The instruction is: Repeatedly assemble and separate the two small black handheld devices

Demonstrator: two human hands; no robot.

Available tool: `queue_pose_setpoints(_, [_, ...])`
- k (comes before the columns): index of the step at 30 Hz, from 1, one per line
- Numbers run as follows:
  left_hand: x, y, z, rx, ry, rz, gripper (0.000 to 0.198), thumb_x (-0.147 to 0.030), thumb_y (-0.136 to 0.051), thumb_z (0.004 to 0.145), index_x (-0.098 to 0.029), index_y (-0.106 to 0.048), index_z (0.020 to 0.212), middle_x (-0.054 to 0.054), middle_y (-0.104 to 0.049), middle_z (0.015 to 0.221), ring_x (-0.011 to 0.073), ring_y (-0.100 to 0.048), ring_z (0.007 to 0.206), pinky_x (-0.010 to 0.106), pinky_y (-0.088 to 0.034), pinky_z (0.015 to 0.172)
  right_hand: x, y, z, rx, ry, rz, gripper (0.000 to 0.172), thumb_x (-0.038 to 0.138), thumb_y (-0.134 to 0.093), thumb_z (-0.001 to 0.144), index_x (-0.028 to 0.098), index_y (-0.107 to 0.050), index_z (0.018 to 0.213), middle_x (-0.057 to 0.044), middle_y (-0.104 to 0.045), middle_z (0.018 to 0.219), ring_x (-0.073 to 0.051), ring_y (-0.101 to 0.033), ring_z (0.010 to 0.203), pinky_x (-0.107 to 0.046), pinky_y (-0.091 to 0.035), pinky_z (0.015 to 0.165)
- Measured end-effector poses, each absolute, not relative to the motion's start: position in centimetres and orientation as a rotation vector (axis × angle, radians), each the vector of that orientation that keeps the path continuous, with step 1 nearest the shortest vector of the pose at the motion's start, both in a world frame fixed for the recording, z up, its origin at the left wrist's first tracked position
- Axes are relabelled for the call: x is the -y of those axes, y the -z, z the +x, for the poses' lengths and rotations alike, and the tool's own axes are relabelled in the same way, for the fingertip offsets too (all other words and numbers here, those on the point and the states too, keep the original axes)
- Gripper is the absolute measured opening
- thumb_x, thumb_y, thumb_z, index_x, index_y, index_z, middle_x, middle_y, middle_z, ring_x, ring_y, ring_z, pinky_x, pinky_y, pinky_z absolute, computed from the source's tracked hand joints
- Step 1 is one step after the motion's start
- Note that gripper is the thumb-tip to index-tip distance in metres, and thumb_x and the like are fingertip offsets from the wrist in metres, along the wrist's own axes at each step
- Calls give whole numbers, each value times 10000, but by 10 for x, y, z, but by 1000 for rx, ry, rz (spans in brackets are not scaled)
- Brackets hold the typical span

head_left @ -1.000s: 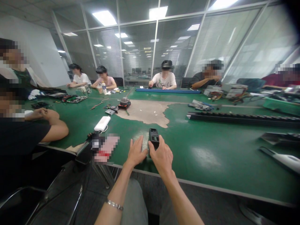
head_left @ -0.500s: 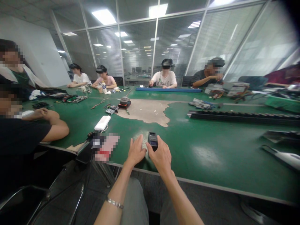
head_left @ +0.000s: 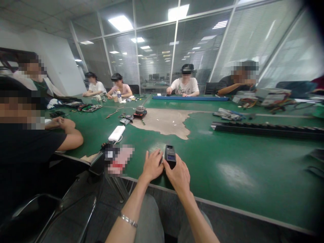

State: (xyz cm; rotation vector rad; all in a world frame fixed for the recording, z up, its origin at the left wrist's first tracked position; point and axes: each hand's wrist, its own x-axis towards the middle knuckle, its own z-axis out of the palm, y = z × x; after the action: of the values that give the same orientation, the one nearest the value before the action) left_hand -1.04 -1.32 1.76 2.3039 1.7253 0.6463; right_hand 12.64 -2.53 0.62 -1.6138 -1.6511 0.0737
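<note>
My right hand (head_left: pixel 179 174) is closed around a small black device (head_left: pixel 170 156) with a bluish panel, held upright just above the near edge of the green table (head_left: pixel 227 175). My left hand (head_left: pixel 152 165) rests beside it on the tabletop, fingers stretched forward and slightly apart, touching the right hand's thumb side. A silver bracelet (head_left: pixel 128 220) circles my left wrist. What lies under the left palm is hidden.
A white power bank (head_left: pixel 116 133) lies to the left, a worn beige patch (head_left: pixel 165 121) mid-table, a long black strip (head_left: pixel 265 130) to the right. Small parts (head_left: pixel 138 113) sit farther off. Several seated people ring the table; one person's arm (head_left: pixel 68 135) rests at left.
My view has shifted rightward and a little down. The black device in my right hand has tilted and lowered toward the table. My left hand has stayed beside it.
</note>
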Motion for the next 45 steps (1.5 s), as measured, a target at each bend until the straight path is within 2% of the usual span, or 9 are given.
queue_pose_setpoints(5, [13, -18, -11, -1705, -622, 2300, 503, -359, -373, 905, -263, -376, 1399, 18, -365, 1486, 242, -266, 1386, 538, -69, 1156, 26, -4, 129, 1658, -98, -1599, 578, 532, -495, 815, 123, -513, 1223, -155, -641, 1088, -276, -576, 1012, -395, -419, 878])
queue_pose_setpoints(11, [12, -14, -11, -1710, -686, 2271, 508, -433, -321, 934, -230, -380, 1395, 31, -420, 1453, 232, -296, 1373, 520, -80, 1161, 27, -15, 127, 1592, -193, -1499, 530, 513, -497, 819, 150, -547, 1201, -134, -643, 1113, -265, -582, 1031, -390, -424, 893])
queue_pose_setpoints(15, [11, -12, -12, -1716, -675, 2261, 528, -298, -396, 871, -253, -371, 1396, 4, -408, 1460, 208, -280, 1383, 504, -57, 1167, 22, -29, 140, 1473, -288, -1424, 560, 531, -513, 803, 173, -545, 1233, -109, -636, 1154, -237, -595, 1037, -355, -436, 898])
queue_pose_setpoints(19, [11, -13, -11, -1699, -643, 2257, 684, -234, -460, 754, -249, -328, 1425, 10, -373, 1480, 223, -256, 1396, 499, -24, 1169, 14, -32, 170, 1434, -254, -1446, 581, 545, -521, 793, 179, -539, 1244, -106, -633, 1162, -238, -596, 1036, -361, -433, 909])
queue_pose_setpoints(24, [14, -17, -10, -1663, -665, 2264, 845, -345, -547, 715, -177, -208, 1471, 88, -339, 1494, 258, -271, 1387, 504, -8, 1165, 12, -12, 200, 1519, -164, -1588, 555, 530, -528, 789, 178, -549, 1217, -106, -643, 1122, -256, -586, 1033, -382, -431, 901])
queue_pose_setpoints(29, [15, -19, -10, -1647, -663, 2280, 904, -498, -592, 730, -187, -182, 1473, 106, -315, 1503, 280, -275, 1384, 530, -18, 1155, 13, 1, 204, 1549, -116, -1602, 548, 514, -520, 800, 158, -539, 1216, -117, -627, 1145, -259, -569, 1051, -393, -424, 920])
queue_pose_setpoints(34, [13, -16, -9, -1670, -672, 2268, 948, -666, -564, 728, -161, -226, 1456, 145, -322, 1494, 298, -278, 1383, 539, -33, 1149, 14, 3, 204, 1571, -68, -1621, 542, 507, -521, 795, 145, -542, 1199, -125, -627, 1130, -266, -556, 1062, -396, -423, 918])
queue_pose_setpoints(41, [11, -12, -9, -1685, -710, 2273, 891, -671, -512, 777, -151, -241, 1448, 154, -354, 1476, 281, -300, 1376, 521, -58, 1151, 14, 6, 204, 1573, -39, -1640, 535, 436, -543, 767, 122, -532, 1200, -145, -618, 1121, -274, -552, 1067, -406, -421, 929])
queue_pose_setpoints(45, [11, -11, -9, -1679, -727, 2276, 886, -672, -515, 776, -167, -240, 1450, 142, -357, 1477, 277, -309, 1371, 527, -65, 1149, 13, 10, 204, 1556, -39, -1670, 678, 481, -560, 759, 83, -457, 1298, -180, -567, 1223, -293, -521, 1133, -423, -401, 973])
